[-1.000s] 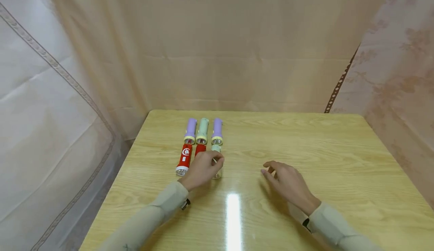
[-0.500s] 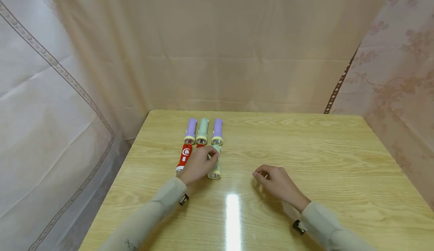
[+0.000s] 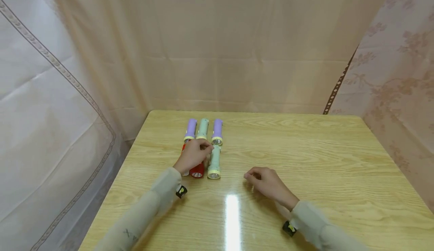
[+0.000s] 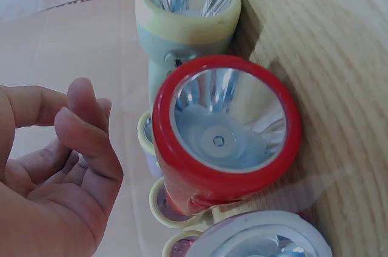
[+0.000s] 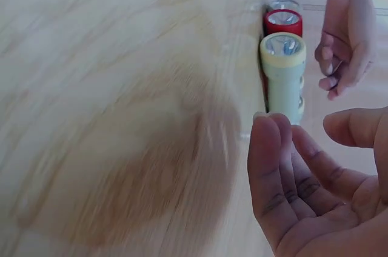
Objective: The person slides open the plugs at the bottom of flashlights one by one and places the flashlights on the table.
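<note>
Six or so flashlights lie in two rows on the table. My left hand (image 3: 194,155) hovers over the front row with loosely bent fingers and nothing between them. Beneath it are a red flashlight with a red head (image 3: 197,172) and, mostly hidden, a red one with a white head (image 4: 267,239). Just right of that hand lies a mint-green flashlight (image 3: 214,164) with a cream head. Behind stand out a purple flashlight (image 3: 191,127), another mint one (image 3: 203,127) and a second purple one (image 3: 217,128). My right hand (image 3: 271,183), its fingers loosely bent, holds nothing above the wood, right of the flashlights.
The wooden table (image 3: 305,145) extends to the right and toward the front. A beige cloth (image 3: 237,47) hangs behind its far edge, with a white cloth (image 3: 51,111) on the left and a floral cloth (image 3: 403,74) on the right. A bright reflection lies on the tabletop.
My left hand has moved leftward and slightly away from me, from the front mint flashlight to above the red ones. My right hand has drifted left. The flashlights look almost unmoved.
</note>
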{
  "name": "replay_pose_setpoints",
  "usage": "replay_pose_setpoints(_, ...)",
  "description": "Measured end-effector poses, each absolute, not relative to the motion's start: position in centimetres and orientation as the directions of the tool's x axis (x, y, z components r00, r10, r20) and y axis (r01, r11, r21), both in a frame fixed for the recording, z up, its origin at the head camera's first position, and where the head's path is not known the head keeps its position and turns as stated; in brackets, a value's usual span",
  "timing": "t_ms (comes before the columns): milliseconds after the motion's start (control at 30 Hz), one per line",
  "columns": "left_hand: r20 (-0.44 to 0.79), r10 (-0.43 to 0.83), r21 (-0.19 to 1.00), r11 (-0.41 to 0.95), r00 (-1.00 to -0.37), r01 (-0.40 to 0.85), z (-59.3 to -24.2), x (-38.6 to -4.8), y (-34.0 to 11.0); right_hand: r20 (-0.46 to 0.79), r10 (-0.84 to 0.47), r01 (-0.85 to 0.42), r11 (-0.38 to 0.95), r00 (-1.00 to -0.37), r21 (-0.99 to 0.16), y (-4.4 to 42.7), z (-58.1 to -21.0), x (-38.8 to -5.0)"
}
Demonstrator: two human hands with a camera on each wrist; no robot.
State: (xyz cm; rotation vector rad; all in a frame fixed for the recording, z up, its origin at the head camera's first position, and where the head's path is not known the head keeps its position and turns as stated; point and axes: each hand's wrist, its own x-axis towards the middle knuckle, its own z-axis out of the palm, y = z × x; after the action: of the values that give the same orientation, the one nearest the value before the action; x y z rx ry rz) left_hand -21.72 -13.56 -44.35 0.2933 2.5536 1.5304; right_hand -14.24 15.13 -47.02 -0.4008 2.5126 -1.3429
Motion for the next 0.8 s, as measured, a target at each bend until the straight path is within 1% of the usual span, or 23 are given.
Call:
replay_pose_setpoints(100,-0.048,0.227,0.881,0.468,-0.973,0.066,-44.4,-22.2,-13.7,-0.139,-0.345,-0.059,0.506,-0.928,-0.861,14.5,-46.9,-14.4)
replay_pose_setpoints(333,-0.039,0.220,0.840,0.535,-0.975,0.088,-44.5,-23.3,-13.9,-0.202,-0.325,0.045,0.432,-0.924,-0.901,13.1,-47.3,-14.6)
replay_pose_setpoints(500,-0.091,0.228,0.816,0.575,-0.969,0.058,-44.1,-23.9,-13.9,-0.267,-0.324,0.136,0.375,-0.908,-0.917,11.8,-47.4,-14.7)
replay_pose_setpoints(567,-0.118,0.237,0.809,0.586,-0.964,0.045,-43.9,-24.1,-13.9,-0.279,-0.330,0.153,0.360,-0.902,-0.920,11.4,-47.4,-14.9)
replay_pose_setpoints(800,-0.147,0.247,0.779,0.626,-0.958,0.042,-43.1,-24.9,-13.6,-0.286,-0.343,0.175,0.319,-0.895,-0.931,10.1,-47.8,-15.5)
